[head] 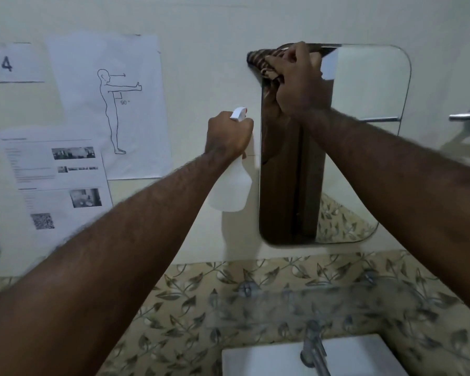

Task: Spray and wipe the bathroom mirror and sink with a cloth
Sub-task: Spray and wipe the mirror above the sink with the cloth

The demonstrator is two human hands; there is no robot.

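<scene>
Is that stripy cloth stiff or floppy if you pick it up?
Probably floppy: the cloth bunches and folds under the right hand at the mirror's top corner. It likely feels light and wouldn't roll or break.

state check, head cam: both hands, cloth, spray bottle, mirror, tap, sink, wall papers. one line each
left hand: closed around the spray bottle's neck
right hand: pressing the cloth on the mirror
cloth: bunched, at the mirror's top left corner
spray bottle: upright, held off the counter
mirror: wall-mounted, being wiped
tap: no water visible
sink: looks empty
papers: stuck flat on the wall
</scene>
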